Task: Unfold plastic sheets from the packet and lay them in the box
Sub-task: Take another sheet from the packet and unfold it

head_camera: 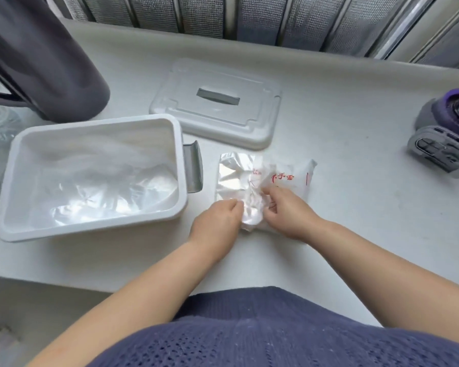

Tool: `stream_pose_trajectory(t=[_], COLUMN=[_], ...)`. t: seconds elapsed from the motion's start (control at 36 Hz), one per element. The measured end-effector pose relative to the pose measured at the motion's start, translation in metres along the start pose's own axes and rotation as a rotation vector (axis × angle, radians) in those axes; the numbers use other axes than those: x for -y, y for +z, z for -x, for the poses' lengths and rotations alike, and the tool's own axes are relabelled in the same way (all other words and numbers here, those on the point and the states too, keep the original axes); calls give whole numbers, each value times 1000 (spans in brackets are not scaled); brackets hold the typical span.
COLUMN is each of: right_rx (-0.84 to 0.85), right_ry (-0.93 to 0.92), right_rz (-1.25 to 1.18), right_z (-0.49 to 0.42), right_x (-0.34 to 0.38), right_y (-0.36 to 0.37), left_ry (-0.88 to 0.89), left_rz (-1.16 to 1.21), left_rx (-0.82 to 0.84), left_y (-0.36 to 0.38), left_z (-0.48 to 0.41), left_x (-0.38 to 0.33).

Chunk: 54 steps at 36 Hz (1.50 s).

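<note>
Counter (342, 154), left hand (217, 222) and right hand (289, 215) pinching sheet (251, 217) at packet (292, 178) edge, box (90, 225) beside

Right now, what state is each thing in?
box: open, sheets lying inside
lid: off, flat on table behind packet
packet: lying on table, left end open and crumpled
sheet: crumpled, partly out of packet
left grip: pinches sheet
right grip: pinches sheet
jug: upright, far left
</note>
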State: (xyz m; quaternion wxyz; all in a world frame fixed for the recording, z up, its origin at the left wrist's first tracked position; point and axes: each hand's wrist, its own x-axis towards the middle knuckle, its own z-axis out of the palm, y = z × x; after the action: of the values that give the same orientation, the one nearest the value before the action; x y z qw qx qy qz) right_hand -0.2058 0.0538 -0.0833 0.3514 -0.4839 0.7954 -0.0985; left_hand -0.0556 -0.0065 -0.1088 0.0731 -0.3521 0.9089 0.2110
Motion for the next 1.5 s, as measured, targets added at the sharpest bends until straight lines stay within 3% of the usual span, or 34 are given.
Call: stream_pose_trajectory(t=[0.19,0.39,0.53,0.69,0.86,1.06,1.14,1.42,1.5], right_rx=[4,38,56,11,-118,-23,21,-61,-68], right_ry=[17,39,68,45,-185,-414,-363,-210,-203], right_rz=[-64,-64,-89,-117,-184,-61,-58,231,215], right_z=[2,-1,-2,2,12,15,13,1,-2], right_x=[-7,-6,-6,-2,10,17,17,2,0], right_y=[-3,-4,1,1,4,11,10,0,-5], left_ry=[-91,-455,-490,-492,-598,-513,-492,-355,-283], left_rz=[251,567,873,803,797,1150,1155,1163,1183], left_rx=[-102,-251,-122,-237,-361,-271,-288,-545,-590], left_y=[-6,-13,-12,1,-2,-6,-10,-49,-68], left_z=[4,5,9,25,30,38,45,43,40], left_x=[0,5,6,8,-3,-13,-14,-39,-41])
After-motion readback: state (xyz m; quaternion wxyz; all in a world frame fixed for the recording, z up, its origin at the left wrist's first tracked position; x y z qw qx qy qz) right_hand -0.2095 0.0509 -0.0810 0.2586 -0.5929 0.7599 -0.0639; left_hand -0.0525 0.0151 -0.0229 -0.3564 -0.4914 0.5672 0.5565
